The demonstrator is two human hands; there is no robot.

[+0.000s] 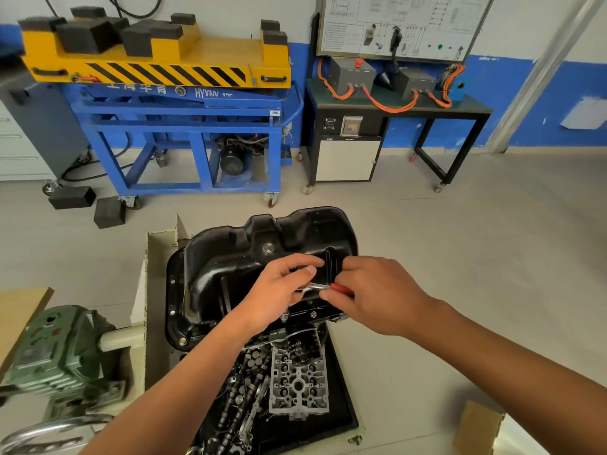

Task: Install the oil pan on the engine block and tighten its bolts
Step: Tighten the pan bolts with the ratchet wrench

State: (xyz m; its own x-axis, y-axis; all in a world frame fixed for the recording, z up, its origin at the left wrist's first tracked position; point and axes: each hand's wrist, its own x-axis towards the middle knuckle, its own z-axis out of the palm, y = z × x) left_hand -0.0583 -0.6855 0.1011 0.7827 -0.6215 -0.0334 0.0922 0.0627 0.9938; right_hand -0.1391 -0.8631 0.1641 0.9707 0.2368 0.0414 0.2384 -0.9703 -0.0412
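The left hand (pixel 279 290) pinches the shiny end and the right hand (pixel 377 297) grips the red handle of a small tool (pixel 320 286), mostly hidden in their grip, with the black oil pan (pixel 230 257) just underneath.

**Bare hands, bare forearms**

Only two arms of the person are in view. The left hand (pixel 279 290) and the right hand (pixel 377 297), both over the near side of the oil pan (pixel 230 257), are bare from fingertips to wrist. The nails are short and plain, and the left thumbnail, close to the pan's middle, shows most clearly. Creases mark the knuckles on the back of the right hand. The left forearm (pixel 184 389), below the pan, and the right forearm (pixel 492 349), below and to the right of the pan, are slim, smooth and uncovered as far as they show.
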